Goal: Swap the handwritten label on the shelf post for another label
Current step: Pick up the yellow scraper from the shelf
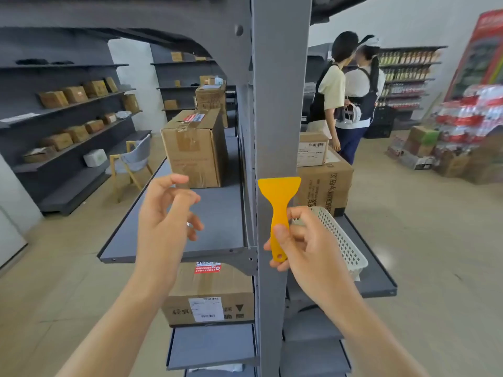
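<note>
A grey shelf post (280,104) runs upright through the middle of the head view. Its face above the scraper is bare; I see no label on it. My right hand (304,240) grips the handle of a yellow plastic scraper (279,197), whose wide blade lies flat against the post at about mid height. My left hand (168,210) hovers left of the post over the grey shelf (217,229). Its thumb and forefinger are pinched together; whether something small is between them I cannot tell.
Cardboard boxes (196,148) stand on the shelf left of the post and on the right shelf. A white perforated basket (343,238) sits behind my right hand. Two people (345,99) stand at the back right. A chair (130,161) and stacked goods (468,126) line the aisles.
</note>
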`<move>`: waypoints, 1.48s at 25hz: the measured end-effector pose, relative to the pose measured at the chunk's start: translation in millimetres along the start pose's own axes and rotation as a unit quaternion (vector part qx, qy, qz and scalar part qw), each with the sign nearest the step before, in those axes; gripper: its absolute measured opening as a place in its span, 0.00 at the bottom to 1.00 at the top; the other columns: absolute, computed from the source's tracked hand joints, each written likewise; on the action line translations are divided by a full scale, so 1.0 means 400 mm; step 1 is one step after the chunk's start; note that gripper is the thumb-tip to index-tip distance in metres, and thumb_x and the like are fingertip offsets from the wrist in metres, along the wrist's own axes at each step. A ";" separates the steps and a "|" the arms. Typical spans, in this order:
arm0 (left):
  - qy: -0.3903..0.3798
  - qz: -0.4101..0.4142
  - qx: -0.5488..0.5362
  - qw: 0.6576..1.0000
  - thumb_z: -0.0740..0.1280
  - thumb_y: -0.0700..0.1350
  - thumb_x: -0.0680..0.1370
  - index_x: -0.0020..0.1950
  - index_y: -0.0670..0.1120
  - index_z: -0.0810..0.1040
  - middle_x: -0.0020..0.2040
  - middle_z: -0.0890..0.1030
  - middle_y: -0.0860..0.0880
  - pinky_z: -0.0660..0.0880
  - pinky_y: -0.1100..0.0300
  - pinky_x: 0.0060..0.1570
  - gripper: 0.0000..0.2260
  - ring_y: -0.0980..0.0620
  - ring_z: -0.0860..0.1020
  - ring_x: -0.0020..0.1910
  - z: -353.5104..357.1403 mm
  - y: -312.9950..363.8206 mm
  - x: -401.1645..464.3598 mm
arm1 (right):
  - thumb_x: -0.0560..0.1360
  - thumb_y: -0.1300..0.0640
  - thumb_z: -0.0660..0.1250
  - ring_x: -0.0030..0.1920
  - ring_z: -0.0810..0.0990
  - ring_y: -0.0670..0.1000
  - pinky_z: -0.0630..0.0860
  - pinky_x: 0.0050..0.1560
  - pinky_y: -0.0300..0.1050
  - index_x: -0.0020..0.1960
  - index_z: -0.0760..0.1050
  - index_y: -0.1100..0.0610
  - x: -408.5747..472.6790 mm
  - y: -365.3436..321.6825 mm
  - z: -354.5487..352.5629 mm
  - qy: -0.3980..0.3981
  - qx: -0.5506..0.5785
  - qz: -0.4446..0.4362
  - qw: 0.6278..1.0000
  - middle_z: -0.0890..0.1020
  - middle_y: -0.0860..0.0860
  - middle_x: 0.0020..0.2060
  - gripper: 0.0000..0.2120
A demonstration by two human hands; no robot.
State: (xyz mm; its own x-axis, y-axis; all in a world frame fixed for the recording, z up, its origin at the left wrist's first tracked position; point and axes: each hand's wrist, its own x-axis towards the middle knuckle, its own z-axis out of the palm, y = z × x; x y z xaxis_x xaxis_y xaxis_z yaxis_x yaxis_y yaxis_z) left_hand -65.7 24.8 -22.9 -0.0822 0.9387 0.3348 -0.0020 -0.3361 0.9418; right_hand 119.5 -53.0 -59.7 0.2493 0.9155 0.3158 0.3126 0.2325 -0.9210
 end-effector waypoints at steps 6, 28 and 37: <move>-0.016 -0.009 0.006 1.000 0.65 0.39 0.81 0.52 0.57 0.78 0.46 0.81 0.53 0.75 0.63 0.25 0.12 0.57 0.76 0.24 0.001 -0.006 0.003 | 0.82 0.51 0.64 0.33 0.86 0.51 0.84 0.35 0.45 0.48 0.76 0.46 -0.021 0.096 -0.001 -0.007 -0.028 0.067 0.997 0.87 0.43 0.37 0.05; -0.114 -0.092 0.082 0.986 0.61 0.44 0.83 0.60 0.54 0.77 0.52 0.82 0.48 0.77 0.60 0.47 0.09 0.51 0.81 0.49 -0.001 -0.054 -0.021 | 0.83 0.52 0.64 0.33 0.86 0.50 0.81 0.32 0.39 0.55 0.79 0.59 0.135 -0.073 -0.030 0.049 -0.060 -0.060 0.995 0.87 0.51 0.38 0.11; -0.121 -0.096 0.079 0.985 0.62 0.44 0.83 0.62 0.54 0.77 0.53 0.80 0.50 0.76 0.64 0.45 0.10 0.55 0.81 0.49 -0.013 -0.053 -0.036 | 0.83 0.51 0.63 0.38 0.86 0.52 0.82 0.32 0.39 0.46 0.77 0.51 0.015 0.133 0.028 0.015 -0.049 0.071 0.996 0.86 0.48 0.37 0.09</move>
State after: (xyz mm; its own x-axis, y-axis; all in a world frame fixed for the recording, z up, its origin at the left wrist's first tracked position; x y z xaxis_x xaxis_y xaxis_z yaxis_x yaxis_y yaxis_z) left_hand -69.8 17.8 -47.7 0.1440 0.9811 0.1289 0.1628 -0.1520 0.9749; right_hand 127.2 -31.5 -109.6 0.3240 0.9265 0.1913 0.3598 0.0664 -0.9307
